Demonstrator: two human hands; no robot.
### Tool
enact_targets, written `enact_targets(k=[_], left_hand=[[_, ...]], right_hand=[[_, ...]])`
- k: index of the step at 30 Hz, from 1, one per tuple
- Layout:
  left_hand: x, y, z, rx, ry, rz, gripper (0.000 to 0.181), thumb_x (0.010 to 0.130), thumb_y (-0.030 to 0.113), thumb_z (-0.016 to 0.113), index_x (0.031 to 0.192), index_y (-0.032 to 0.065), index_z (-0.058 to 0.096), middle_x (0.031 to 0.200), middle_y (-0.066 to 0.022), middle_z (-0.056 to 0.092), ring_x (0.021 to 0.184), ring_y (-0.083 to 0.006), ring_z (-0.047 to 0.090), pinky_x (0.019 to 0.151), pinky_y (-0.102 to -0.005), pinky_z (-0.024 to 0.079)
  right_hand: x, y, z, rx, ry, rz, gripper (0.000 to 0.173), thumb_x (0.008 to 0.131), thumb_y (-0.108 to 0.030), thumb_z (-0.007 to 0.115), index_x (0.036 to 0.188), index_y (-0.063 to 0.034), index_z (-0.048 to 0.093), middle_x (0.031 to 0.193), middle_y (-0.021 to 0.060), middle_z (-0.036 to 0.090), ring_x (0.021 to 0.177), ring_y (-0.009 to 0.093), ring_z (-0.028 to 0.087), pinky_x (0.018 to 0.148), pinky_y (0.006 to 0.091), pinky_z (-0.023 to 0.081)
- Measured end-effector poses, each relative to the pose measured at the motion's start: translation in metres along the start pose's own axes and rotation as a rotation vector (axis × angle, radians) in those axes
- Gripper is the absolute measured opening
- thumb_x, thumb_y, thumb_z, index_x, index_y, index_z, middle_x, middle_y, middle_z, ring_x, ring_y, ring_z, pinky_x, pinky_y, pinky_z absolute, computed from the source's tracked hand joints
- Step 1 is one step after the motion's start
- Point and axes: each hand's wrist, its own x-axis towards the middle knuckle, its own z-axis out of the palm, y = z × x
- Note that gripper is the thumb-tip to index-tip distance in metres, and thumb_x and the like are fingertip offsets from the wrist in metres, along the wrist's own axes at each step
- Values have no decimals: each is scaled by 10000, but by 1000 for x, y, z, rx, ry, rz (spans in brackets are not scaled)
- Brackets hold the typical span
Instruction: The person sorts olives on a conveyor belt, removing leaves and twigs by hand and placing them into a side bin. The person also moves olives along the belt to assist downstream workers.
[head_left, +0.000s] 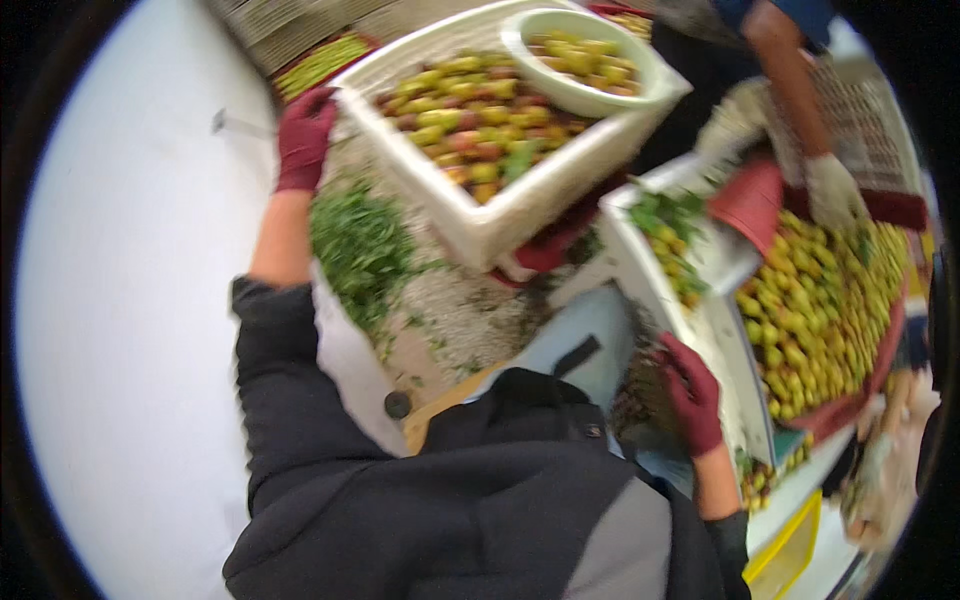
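My left hand, in a dark red glove, grips the near-left corner of a white foam box. The box is filled with small yellow-green and reddish fruit, with a few leaves among them. A pale green oval basin of similar fruit rests on top at the far corner. My right hand, gloved alike, is beside the near wall of a second white box. Its fingers are loosely bent and hold nothing visible; blur hides whether they touch that wall.
Green leaves lie in a heap on the littered floor. A co-worker's white-gloved hand reaches over a pile of yellow-green fruit. A red bucket lies tipped in the second box. A yellow crate stands at lower right.
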Motion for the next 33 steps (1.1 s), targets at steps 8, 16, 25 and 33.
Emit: enact_targets(k=[8,16,25,33], left_hand=[[-62,319,150,-321,-463,661,318,818,-78,625,1116,28,660,1145,-129,661,1089,-250,617,917,-352,499],[-138,404,431,-263,-1037,1076,454,801,166,688,1229,70,572,1262,-191,549,1179,-384,513,951,-443,462],[-179,443,487,250,-1065,793,957,718,513,749,1491,252,248,1399,-165,408,1315,-382,366,941,-689,357],[-233,432,443,227,-1214,1112,669,676,308,745,1310,319,529,1231,-96,487,1140,-352,469,950,-679,310]], right_hand=[[-26,5,-105,-382,475,-276,425,844,60,560,1244,-76,595,1303,144,569,1219,299,536,1002,376,429],[-118,246,-340,-540,1202,239,355,853,-69,602,1206,-42,599,1230,160,597,1142,314,566,959,371,447],[-17,221,-325,-792,915,567,672,860,-435,597,1410,-89,426,1439,198,429,1234,394,492,1037,472,399],[-7,171,-248,-975,686,412,498,854,-440,583,1308,-237,548,1085,152,589,926,339,610,742,478,487]])
